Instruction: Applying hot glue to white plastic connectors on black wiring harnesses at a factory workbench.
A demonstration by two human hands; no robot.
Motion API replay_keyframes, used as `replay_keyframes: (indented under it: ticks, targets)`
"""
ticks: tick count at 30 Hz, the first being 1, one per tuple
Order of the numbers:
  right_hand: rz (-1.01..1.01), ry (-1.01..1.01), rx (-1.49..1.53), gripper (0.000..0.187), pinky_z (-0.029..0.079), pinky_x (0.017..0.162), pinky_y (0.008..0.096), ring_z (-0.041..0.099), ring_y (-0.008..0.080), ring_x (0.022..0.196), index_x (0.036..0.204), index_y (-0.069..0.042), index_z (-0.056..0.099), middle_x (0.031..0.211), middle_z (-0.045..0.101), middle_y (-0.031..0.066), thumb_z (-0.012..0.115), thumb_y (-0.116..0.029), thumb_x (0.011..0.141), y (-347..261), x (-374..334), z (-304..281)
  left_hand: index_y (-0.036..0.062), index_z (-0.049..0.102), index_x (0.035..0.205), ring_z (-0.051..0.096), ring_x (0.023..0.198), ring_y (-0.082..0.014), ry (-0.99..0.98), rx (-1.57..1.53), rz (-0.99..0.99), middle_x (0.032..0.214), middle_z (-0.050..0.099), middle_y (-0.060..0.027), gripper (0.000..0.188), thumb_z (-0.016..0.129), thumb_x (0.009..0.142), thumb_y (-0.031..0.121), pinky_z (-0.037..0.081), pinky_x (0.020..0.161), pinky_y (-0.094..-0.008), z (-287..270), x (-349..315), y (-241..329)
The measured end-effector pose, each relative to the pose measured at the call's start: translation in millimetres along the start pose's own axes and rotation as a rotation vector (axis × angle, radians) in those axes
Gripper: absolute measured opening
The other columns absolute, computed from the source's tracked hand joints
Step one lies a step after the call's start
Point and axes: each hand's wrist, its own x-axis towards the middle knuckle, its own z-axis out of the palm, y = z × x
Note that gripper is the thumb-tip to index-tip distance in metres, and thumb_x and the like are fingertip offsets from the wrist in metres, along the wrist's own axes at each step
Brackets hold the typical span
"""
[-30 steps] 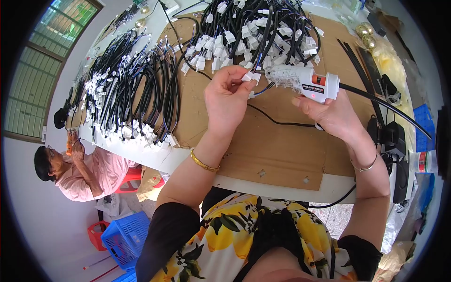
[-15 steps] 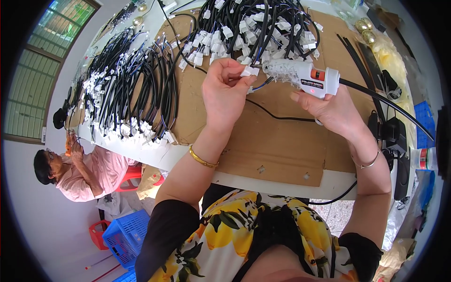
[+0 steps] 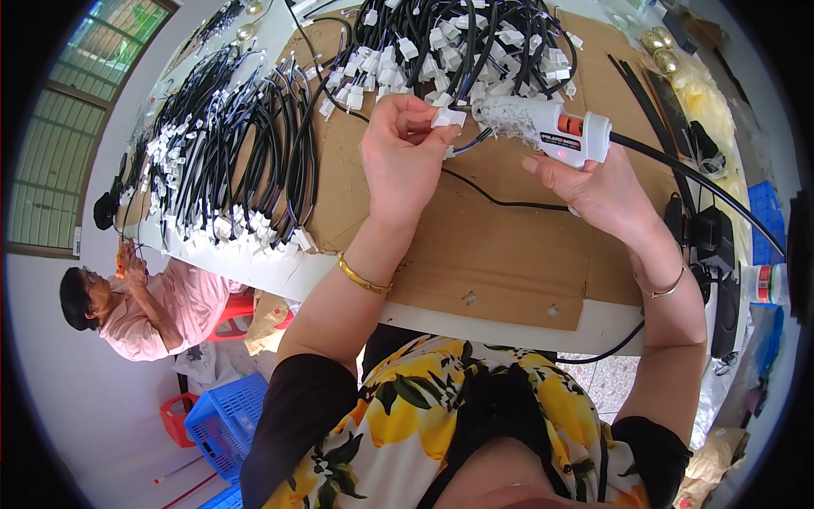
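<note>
Between the thumb and fingers of my left hand point(image 3: 400, 153) is a white plastic connector point(image 3: 448, 118) with thin dark wires coming off it. My right hand point(image 3: 598, 191) is wrapped round a white glue gun point(image 3: 543, 127), whose black cord runs off to the right. The gun's front end, crusted with clear dried glue, points left, with its tip close beside the connector; whether they touch I cannot tell. A black cable point(image 3: 500, 202) lies on the cardboard point(image 3: 487, 263) under my hands.
Beyond my hands is a heap of black cables with white connectors point(image 3: 458, 47). Another row of bundled cables point(image 3: 246, 153) lies to the left. Black power adapters point(image 3: 710, 233) stand at the right edge. A person in pink point(image 3: 174, 314) sits at the far left near a blue crate point(image 3: 227, 424).
The glue gun and the connector have shifted very slightly to the left. Both hands keep their grips.
</note>
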Motion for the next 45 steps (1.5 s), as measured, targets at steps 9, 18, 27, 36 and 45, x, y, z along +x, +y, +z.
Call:
replay_keyframes:
  ticks: [9,18,27,36,45]
  targets:
    - [-0.001,0.005,-0.063,0.021,0.031,0.044,0.019,0.036,0.0025,0.051,0.084,-0.003,0.055,0.06,0.047,-0.0046,0.065,-0.019,0.074,1,1,-2,0.0015,0.047,0.085,0.055,0.064,-0.0083,-0.004,-0.05,-0.008,0.073,0.057,-0.0045,0.03,0.066,0.064,-0.008,0.046,0.058,-0.0201,-1,-1,0]
    - [-0.023,0.001,-0.014,0.02,0.032,0.045,0.0182,0.038,0.0021,0.052,0.084,-0.003,0.054,0.062,0.049,-0.0044,0.065,-0.016,0.074,-4,1,-4,-0.0002,0.046,0.088,0.058,0.068,-0.012,-0.047,-0.056,-0.005,0.077,0.059,-0.0084,0.03,0.064,0.067,-0.01,0.047,0.062,-0.0209,0,-1,1]
    - [0.001,-0.007,0.235,0.017,0.035,0.046,0.0183,0.042,0.0026,0.053,0.077,-0.005,0.052,0.062,0.051,-0.0042,0.065,-0.014,0.072,-3,5,-7,-0.0012,0.042,0.09,0.059,0.067,-0.0138,-0.151,-0.295,-0.07,0.077,0.059,-0.0109,0.024,0.055,0.073,-0.012,0.047,0.061,-0.0213,-1,0,-3]
    - [-0.033,-0.013,0.276,0.018,0.036,0.045,0.0186,0.043,0.0032,0.051,0.075,-0.006,0.052,0.059,0.05,-0.0038,0.066,-0.017,0.071,-1,4,-6,-0.0016,0.041,0.09,0.059,0.069,-0.0149,-0.168,-0.316,-0.104,0.08,0.059,-0.0125,0.023,0.052,0.074,-0.013,0.05,0.065,-0.0242,0,0,3]
    - [-0.065,-0.016,0.247,0.019,0.036,0.045,0.0188,0.044,0.0037,0.051,0.076,-0.006,0.053,0.06,0.051,-0.0037,0.066,-0.019,0.071,1,4,-5,-0.002,0.04,0.091,0.059,0.07,-0.0154,-0.189,-0.314,-0.115,0.082,0.058,-0.0129,0.022,0.051,0.075,-0.013,0.051,0.066,-0.0252,-1,1,2]
